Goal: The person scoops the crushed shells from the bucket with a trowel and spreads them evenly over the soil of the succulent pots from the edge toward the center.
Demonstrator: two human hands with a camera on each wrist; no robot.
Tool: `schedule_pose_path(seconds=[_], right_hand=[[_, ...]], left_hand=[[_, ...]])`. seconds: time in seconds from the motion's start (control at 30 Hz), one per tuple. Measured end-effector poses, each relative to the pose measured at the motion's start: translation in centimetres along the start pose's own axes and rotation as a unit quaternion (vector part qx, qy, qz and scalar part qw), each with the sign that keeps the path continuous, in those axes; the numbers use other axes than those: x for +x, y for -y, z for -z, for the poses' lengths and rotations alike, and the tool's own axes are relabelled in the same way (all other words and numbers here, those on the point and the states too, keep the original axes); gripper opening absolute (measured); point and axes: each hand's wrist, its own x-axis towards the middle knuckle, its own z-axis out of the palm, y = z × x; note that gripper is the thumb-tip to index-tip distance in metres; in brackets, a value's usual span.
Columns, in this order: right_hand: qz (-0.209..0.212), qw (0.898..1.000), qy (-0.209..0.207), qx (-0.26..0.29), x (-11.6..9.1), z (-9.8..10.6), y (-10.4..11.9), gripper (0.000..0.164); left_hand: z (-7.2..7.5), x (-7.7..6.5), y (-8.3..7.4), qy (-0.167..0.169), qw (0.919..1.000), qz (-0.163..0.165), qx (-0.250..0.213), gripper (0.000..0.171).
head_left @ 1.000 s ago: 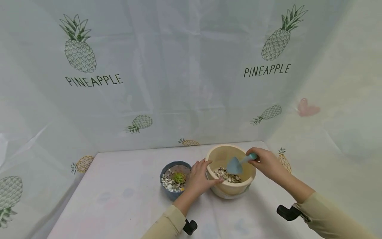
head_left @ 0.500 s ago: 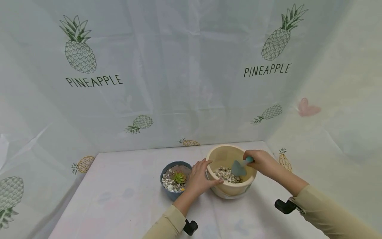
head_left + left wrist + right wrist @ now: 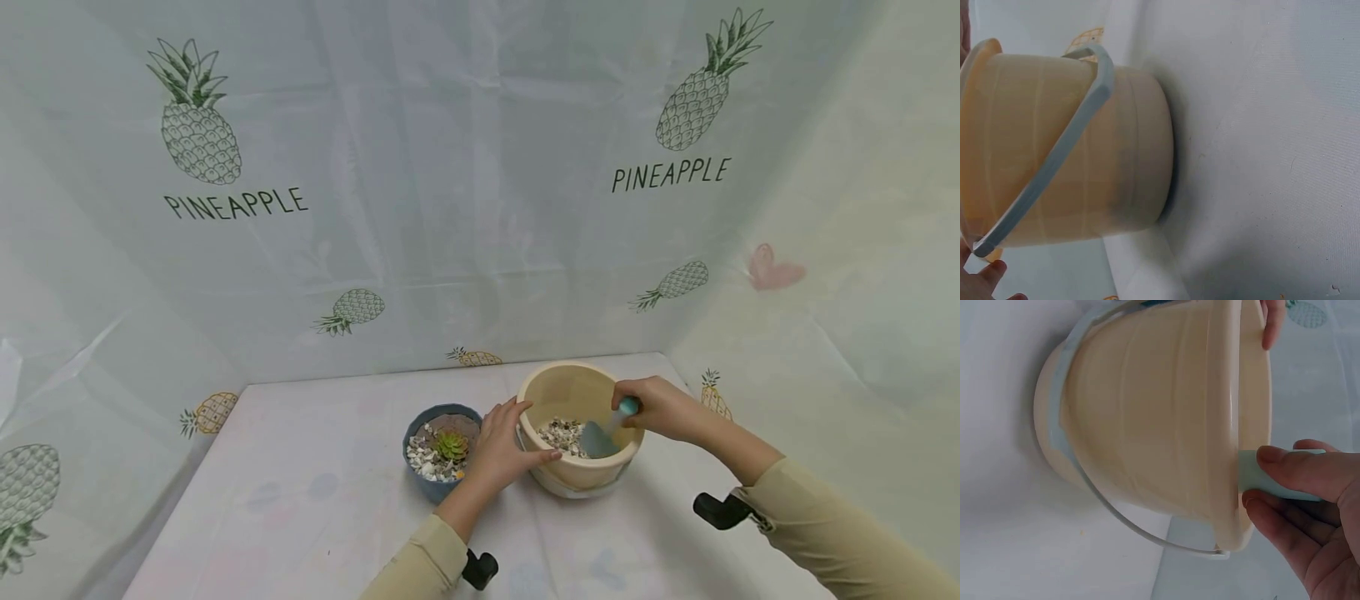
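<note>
A cream plastic bucket (image 3: pixel 576 480) stands on the table with pale pebbles (image 3: pixel 562 435) in its bottom. My left hand (image 3: pixel 497 443) holds its rim on the left, thumb on the near edge and fingers over the side. Inside the bucket is the blade of a small blue-green hand trowel (image 3: pixel 597 442), down at the right edge of the pebbles. My right hand (image 3: pixel 663 408) grips the trowel by its handle (image 3: pixel 1250 470) over the right rim. The bucket's grey-blue carrying handle (image 3: pixel 1063 147) hangs down along its outer wall in the left wrist view.
Left of the bucket, close by my left hand, sits a blue pot (image 3: pixel 429 490) holding a green succulent (image 3: pixel 451 446) and white stones. A pale cloth (image 3: pixel 300 500) covers the table. Pineapple-print sheeting (image 3: pixel 435 208) hangs behind and at both sides.
The trowel has moved from above the pebbles to the right and down into them, its handle tipping more upright. My left hand stays on the bucket's rim.
</note>
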Motion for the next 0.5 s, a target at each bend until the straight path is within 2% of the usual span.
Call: schedule_pose_path(seconds=[0.33, 0.5], right_hand=[[-0.033, 0.996, 0.001, 0.085, -0.1, -1.1, -0.3, 0.016], [-0.051, 0.991, -0.019, 0.125, 0.1, -2.0, -0.4, 0.017]], left_hand=[[-0.1, 0.1, -0.1, 0.004, 1.0000, 0.007, -0.004, 0.093], [-0.2, 0.0, -0.1, 0.000, 1.0000, 0.009, -0.004, 0.092]])
